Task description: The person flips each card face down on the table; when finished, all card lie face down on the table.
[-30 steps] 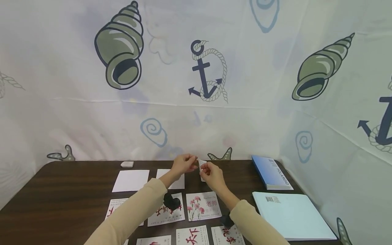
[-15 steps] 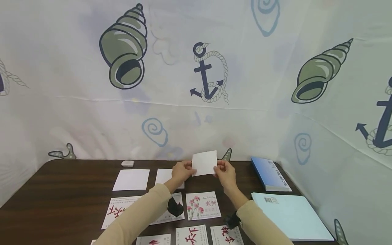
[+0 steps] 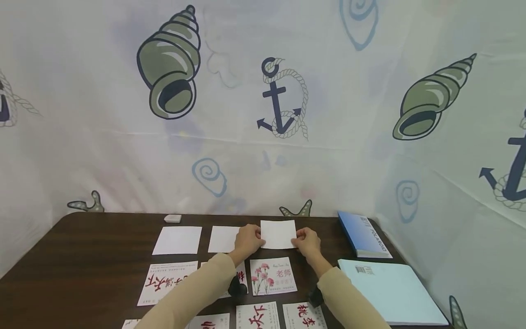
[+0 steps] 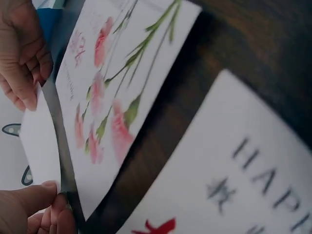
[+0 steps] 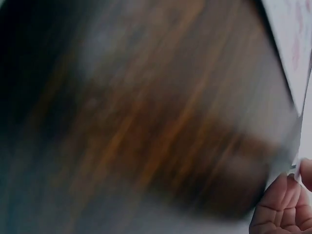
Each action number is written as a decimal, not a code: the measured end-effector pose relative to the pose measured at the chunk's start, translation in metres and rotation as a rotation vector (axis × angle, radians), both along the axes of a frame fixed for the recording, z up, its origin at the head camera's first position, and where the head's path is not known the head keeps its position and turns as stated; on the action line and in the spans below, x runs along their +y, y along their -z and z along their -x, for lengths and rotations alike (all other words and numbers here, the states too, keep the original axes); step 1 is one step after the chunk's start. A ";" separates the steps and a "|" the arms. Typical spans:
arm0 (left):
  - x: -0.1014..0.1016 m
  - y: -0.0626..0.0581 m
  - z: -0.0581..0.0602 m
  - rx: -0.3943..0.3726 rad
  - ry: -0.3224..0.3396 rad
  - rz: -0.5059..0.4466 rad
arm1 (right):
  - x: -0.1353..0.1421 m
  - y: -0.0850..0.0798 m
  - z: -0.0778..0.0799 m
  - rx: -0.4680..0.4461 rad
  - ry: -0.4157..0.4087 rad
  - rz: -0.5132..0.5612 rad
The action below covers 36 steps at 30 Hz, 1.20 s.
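Note:
Between my two hands is a blank white square card (image 3: 278,234), near the table's far edge. My left hand (image 3: 248,240) pinches its left side between thumb and fingers. My right hand (image 3: 307,242) pinches the opposite side in the same way. In the left wrist view the card (image 4: 41,141) is seen nearly edge-on, one hand at each end. Just nearer to me lies a card with pink flowers (image 3: 273,276). The right wrist view catches only part of the right hand (image 5: 285,207) at its lower right corner.
Two blank white cards (image 3: 177,240) (image 3: 222,239) lie left of my hands. Several cards with red lettering (image 3: 168,279) lie nearer me, some partly behind my left sleeve. A blue box (image 3: 363,235) and a pale blue folder-like item (image 3: 390,292) are at right. A small white block (image 3: 172,219) sits at the back.
The card was first edge-on between my fingers, then turned to show its blank face, raised. It has since come down to the table's far part, both hands still holding its sides.

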<state>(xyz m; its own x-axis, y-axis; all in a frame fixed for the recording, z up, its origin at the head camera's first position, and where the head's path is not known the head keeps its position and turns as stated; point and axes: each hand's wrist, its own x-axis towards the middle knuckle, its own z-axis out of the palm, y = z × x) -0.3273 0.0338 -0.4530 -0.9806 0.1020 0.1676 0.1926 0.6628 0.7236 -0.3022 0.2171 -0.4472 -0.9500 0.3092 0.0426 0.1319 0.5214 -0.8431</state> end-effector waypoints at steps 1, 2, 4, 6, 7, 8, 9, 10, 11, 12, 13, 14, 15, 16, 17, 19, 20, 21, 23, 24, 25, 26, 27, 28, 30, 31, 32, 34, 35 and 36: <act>0.002 -0.001 0.000 0.008 0.009 0.023 | 0.001 -0.001 0.000 -0.012 0.000 -0.036; 0.003 -0.001 0.000 0.021 0.016 0.048 | 0.002 -0.001 0.000 -0.021 0.001 -0.075; 0.005 -0.002 0.000 0.030 0.025 0.084 | 0.003 -0.002 0.001 -0.037 0.000 -0.151; 0.004 -0.003 0.000 0.037 0.028 0.115 | 0.002 -0.002 0.001 -0.052 -0.008 -0.219; 0.004 -0.003 0.000 0.035 0.030 0.126 | 0.001 -0.002 0.002 -0.057 -0.010 -0.249; 0.004 -0.003 -0.001 0.037 0.029 0.133 | 0.001 -0.002 0.002 -0.061 -0.013 -0.273; 0.004 -0.003 -0.001 0.040 0.030 0.138 | 0.000 -0.002 0.002 -0.065 -0.013 -0.292; 0.004 -0.004 -0.001 0.048 0.033 0.139 | -0.001 -0.002 0.003 -0.068 -0.013 -0.307; 0.004 -0.004 -0.002 0.051 0.035 0.142 | -0.001 -0.001 0.003 -0.069 -0.012 -0.315; 0.004 -0.005 -0.002 0.056 0.038 0.147 | -0.002 -0.002 0.004 -0.070 -0.009 -0.320; 0.004 -0.005 -0.003 0.058 0.041 0.150 | -0.002 -0.002 0.004 -0.071 -0.007 -0.326; 0.004 -0.005 -0.003 0.063 0.043 0.155 | -0.002 -0.002 0.004 -0.071 -0.005 -0.330; 0.004 -0.006 -0.003 0.065 0.044 0.158 | -0.002 -0.002 0.004 -0.069 -0.005 -0.335; 0.004 -0.006 -0.003 0.066 0.045 0.159 | -0.002 -0.002 0.004 -0.068 -0.005 -0.339; 0.004 -0.005 -0.004 0.067 0.044 0.163 | -0.002 -0.002 0.004 -0.067 -0.005 -0.338; 0.005 -0.005 -0.004 0.071 0.045 0.164 | -0.002 -0.002 0.003 -0.060 -0.007 -0.344; 0.005 -0.004 -0.004 0.073 0.046 0.164 | -0.001 -0.001 0.002 -0.058 -0.007 -0.344; 0.005 -0.003 -0.005 0.079 0.049 0.166 | -0.001 -0.001 0.000 -0.055 -0.006 -0.348; 0.004 -0.001 -0.005 0.085 0.053 0.169 | -0.002 0.000 0.000 -0.052 -0.007 -0.349; 0.004 -0.001 -0.006 0.085 0.056 0.168 | -0.002 0.001 -0.001 -0.049 -0.008 -0.352; 0.004 -0.001 -0.006 0.085 0.060 0.168 | -0.002 0.002 -0.001 -0.045 -0.008 -0.353; 0.004 -0.001 -0.006 0.087 0.061 0.171 | -0.002 0.002 -0.001 -0.045 -0.008 -0.352; 0.004 -0.001 -0.006 0.088 0.063 0.174 | -0.002 0.003 0.000 -0.043 -0.007 -0.351; 0.004 -0.001 -0.005 0.085 0.065 0.173 | -0.001 0.003 0.000 -0.046 -0.007 -0.346; 0.005 -0.002 -0.003 0.083 0.072 0.177 | 0.001 0.002 0.002 -0.057 -0.007 -0.338; 0.004 -0.002 -0.004 0.084 0.076 0.179 | 0.000 0.001 0.001 -0.061 -0.008 -0.330; 0.003 -0.003 -0.004 0.082 0.082 0.176 | 0.000 0.000 0.001 -0.068 -0.005 -0.315; 0.000 -0.006 -0.003 0.088 0.106 0.151 | -0.001 -0.007 0.001 -0.053 -0.001 -0.277; -0.002 -0.010 -0.002 0.086 0.123 0.133 | -0.002 -0.012 0.001 -0.029 0.005 -0.252; -0.005 -0.015 -0.001 0.082 0.140 0.103 | -0.003 -0.018 0.001 0.005 0.013 -0.220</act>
<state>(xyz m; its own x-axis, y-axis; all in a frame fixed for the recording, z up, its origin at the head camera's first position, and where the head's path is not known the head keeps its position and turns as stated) -0.3258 0.0286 -0.4377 -0.9392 0.2570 0.2277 0.3433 0.6949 0.6319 -0.3033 0.2139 -0.4292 -0.9455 0.3045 0.1152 0.1360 0.6911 -0.7098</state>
